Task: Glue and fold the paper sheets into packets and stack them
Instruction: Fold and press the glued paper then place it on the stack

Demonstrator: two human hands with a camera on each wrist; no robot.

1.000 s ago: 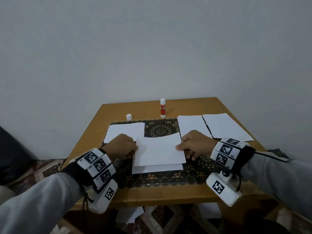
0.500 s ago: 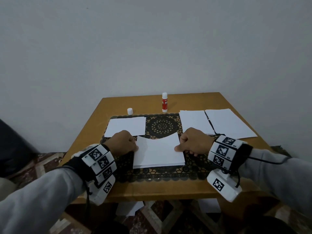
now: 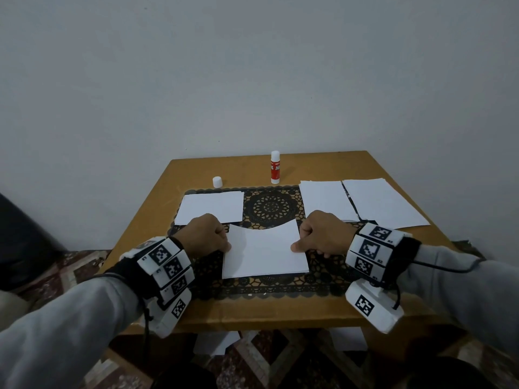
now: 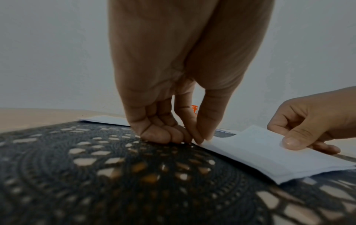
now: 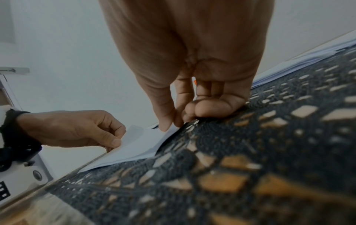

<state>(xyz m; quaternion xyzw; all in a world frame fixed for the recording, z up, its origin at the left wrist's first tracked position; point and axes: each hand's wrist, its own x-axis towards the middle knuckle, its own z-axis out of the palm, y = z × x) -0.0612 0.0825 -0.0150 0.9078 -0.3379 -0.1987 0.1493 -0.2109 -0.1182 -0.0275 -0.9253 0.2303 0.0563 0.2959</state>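
Fingers [image 3: 227, 246] of both hands pinch the folded white sheet [image 3: 265, 252], top flap bowed.

Left hand [image 4: 173, 91] pinches the near edge of a folded white paper [image 4: 260, 156] lying on a dark lace mat [image 4: 96, 175]; right hand [image 4: 312, 121] pinches its far edge.

One table [image 3: 295, 310]. One black lace mat [image 3: 269, 206]. One glue stick [image 3: 275, 167], one loose white cap [image 3: 217, 182]. Paper: one folded sheet [image 3: 265, 252] mid-mat, one flat piece [image 3: 210, 206] at left, two stacks at right, nearer [image 3: 325, 200] and farther [image 3: 384, 202]; sheets per stack can't be counted. Two hands: left hand [image 3: 206, 234], right hand [image 3: 323, 234]. Two wrist bands of marker tags, one per wrist.
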